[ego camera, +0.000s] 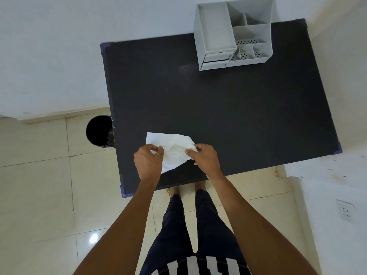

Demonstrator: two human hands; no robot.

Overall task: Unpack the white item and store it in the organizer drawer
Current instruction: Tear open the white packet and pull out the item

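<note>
The left hand (149,158) and right hand (204,156) are both pinching the white item (174,149) at its 9 and 3 o'clock edges, at the table's (218,120) 6 o'clock edge. It looks thin, limp and crinkly — probably light and easily torn — so holding near the edges seems wise; the organizer (233,32) is sitting well apart toward 1 o'clock.

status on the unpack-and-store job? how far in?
Early. Done: nothing stored; the organizer sits at the table's far edge, and its drawers look shut. In hand: the left hand and right hand both pinch the white packet at the near edge, apparently opening it. Left: get the item out, open a drawer, put it in.
</note>
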